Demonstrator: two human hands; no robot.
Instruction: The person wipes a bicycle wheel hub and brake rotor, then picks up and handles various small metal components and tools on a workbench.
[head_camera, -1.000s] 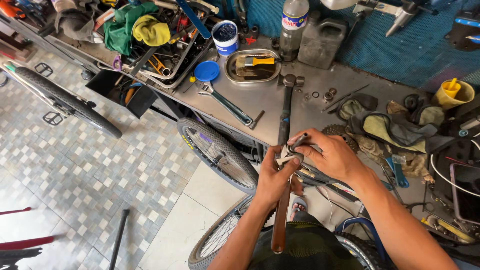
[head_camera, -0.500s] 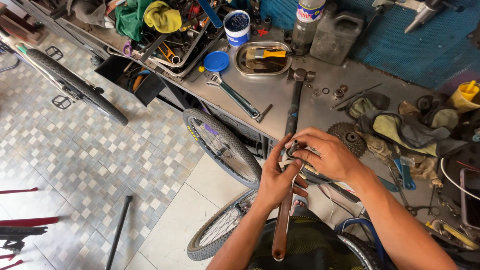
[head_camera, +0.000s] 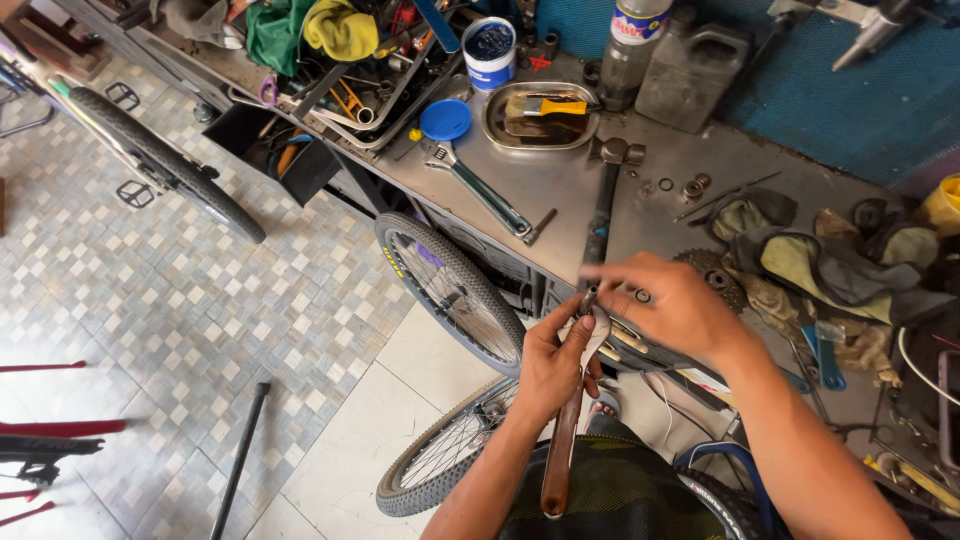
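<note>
Left hand (head_camera: 553, 360) is wrapped shut around a small metal part (head_camera: 588, 300) at the near edge of the counter (head_camera: 560, 190); the part sticks up out of the fist, tilted slightly toward the right hand. What kind of part it is, can't tell, too small and half covered.

Right hand (head_camera: 672, 305) is just beside it, to the right and a bit above, fingers pinched together at the part's top end. Whether they grip it or only touch it: can't tell.

A long hammer (head_camera: 600, 215) runs under both hands, head up on the counter, wooden handle end down near the person's lap. Its long axis is nearly vertical in view, roughly parallel to the part.

Key relation: part sits between the two hands, left one carries it, right one comes in from the right side.

Nearby: wrench (head_camera: 487, 190), blue lid (head_camera: 445, 119), metal tray (head_camera: 541, 115), bicycle wheel (head_camera: 450, 290) leaning below the counter edge.
</note>
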